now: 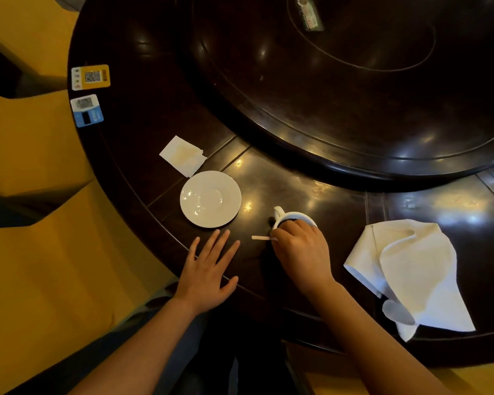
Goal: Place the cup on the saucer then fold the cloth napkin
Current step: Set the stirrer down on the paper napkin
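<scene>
Gripping the white cup [293, 216] from above, the right hand [301, 252] has its fingers curled over the rim; the cup stands on the dark round table [340, 201], its handle pointing away toward the upper left. A thin pale stick [261, 238] pokes out to the left from under the fingers; whether they pinch it cannot be told. The saucer [210, 198] sits bare just to the left of the cup, apart from it. The left hand [207, 270] lies flat at the table edge below the saucer, fingers straight and spread, holding nothing. The cloth napkin [411, 269] lies rumpled and unfolded at the right, near the edge. A small paper packet [183, 155] touches the saucer's far rim. Two code cards [89, 92] sit at the far left edge.
</scene>
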`<act>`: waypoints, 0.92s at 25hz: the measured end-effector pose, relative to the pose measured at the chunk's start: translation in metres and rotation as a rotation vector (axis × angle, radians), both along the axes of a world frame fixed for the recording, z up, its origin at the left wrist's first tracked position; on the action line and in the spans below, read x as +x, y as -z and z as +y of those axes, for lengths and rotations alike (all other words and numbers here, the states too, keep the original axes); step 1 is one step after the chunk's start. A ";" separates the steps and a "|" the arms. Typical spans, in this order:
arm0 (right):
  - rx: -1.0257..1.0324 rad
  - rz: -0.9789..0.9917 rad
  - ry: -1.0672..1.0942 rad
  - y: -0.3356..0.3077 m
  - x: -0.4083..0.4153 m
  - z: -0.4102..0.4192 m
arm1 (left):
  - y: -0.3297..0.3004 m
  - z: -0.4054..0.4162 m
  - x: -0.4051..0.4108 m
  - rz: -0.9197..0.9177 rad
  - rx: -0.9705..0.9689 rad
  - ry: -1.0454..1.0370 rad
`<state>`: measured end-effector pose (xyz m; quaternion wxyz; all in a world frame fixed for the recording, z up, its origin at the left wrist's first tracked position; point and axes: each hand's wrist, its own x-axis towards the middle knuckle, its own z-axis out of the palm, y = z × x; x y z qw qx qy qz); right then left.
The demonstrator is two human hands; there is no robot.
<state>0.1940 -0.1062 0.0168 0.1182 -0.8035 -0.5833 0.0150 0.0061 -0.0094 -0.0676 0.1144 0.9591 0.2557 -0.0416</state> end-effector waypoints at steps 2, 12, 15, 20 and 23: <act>0.035 0.085 0.006 -0.004 0.006 0.002 | 0.000 0.000 0.000 0.013 -0.005 0.009; 0.132 0.954 0.324 -0.051 0.051 0.036 | 0.002 0.000 0.000 -0.007 -0.026 0.000; 0.118 0.963 0.245 -0.055 0.050 0.064 | 0.001 0.001 -0.001 -0.005 -0.030 -0.006; 0.099 0.773 -0.010 -0.048 0.034 0.144 | 0.004 0.002 -0.001 -0.039 -0.040 -0.009; 0.174 0.591 -0.188 -0.036 0.011 0.192 | 0.006 0.001 -0.001 -0.046 -0.031 -0.017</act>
